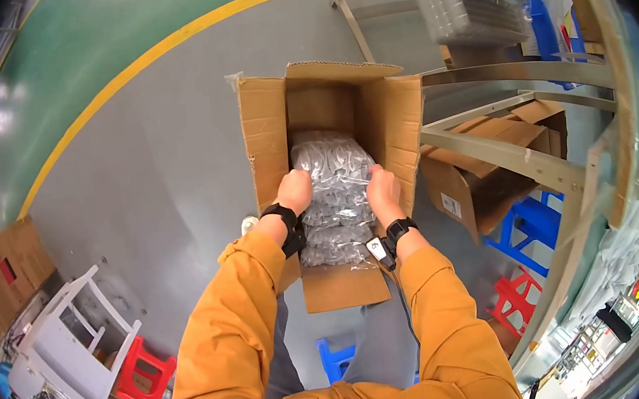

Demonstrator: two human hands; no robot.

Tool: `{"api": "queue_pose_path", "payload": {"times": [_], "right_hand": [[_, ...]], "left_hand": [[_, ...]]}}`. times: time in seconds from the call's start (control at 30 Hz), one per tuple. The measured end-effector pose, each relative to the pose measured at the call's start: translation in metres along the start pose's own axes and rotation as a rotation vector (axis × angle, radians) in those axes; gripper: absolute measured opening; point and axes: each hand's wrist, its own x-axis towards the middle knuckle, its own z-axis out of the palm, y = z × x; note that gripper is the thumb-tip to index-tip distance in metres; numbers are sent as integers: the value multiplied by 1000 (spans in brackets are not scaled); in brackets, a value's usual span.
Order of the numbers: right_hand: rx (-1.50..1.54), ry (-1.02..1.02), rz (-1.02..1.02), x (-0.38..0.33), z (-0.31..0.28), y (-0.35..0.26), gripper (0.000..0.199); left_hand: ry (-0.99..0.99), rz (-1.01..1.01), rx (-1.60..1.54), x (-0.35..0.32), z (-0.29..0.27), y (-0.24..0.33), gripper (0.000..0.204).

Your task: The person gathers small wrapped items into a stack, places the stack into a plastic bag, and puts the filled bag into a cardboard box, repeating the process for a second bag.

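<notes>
Hands are seen pressed on a clear bag [336, 190] of small grey parts, packed inside an open box [324, 98] on the grey floor. The left hand [294, 190] is closed on the bag's upper-left edge; the right hand [382, 190] is clamped on its right side, fingers curled into the film. A black strap is worn on each wrist, w/ a small device and cable hung off the right one.

The bag is lodged deep in the box, filling most of its width, w/ flaps standing up at 9, 12 and 3 o'clock. A tight fit is suggested, so a snag on the flap at 3 o'clock could be expected if the bag is lifted askew. The film looks thin and stretched over lumpy contents; a tear could be caused by a grip held only at the edges, and parts would be spilled into the box or onto the floor. The bag's weight cannot be told. The dangling cable could be caught on the near flap at 6 o'clock.

A metal rack [517, 155] w/ a second carton is set at 3 o'clock, near the box. A blue stool [336, 357] is placed at 6 o'clock, a red stool [145, 377] at 8 o'clock.
</notes>
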Motion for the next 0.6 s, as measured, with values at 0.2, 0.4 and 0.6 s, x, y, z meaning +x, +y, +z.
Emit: {"api": "queue_pose_path", "payload": {"times": [0.2,0.4,0.6], "right_hand": [[53,101,-52,22,27,36,21],[467,6,110,-25,-8,15,32],[632,-102,-287,-146,-44,34,15]], "left_hand": [[-44,87,-4,21,15,9,12],[-110,207,-86,-37,33,6,13],[-358,104,-447,-129,-5,90,13]]}}
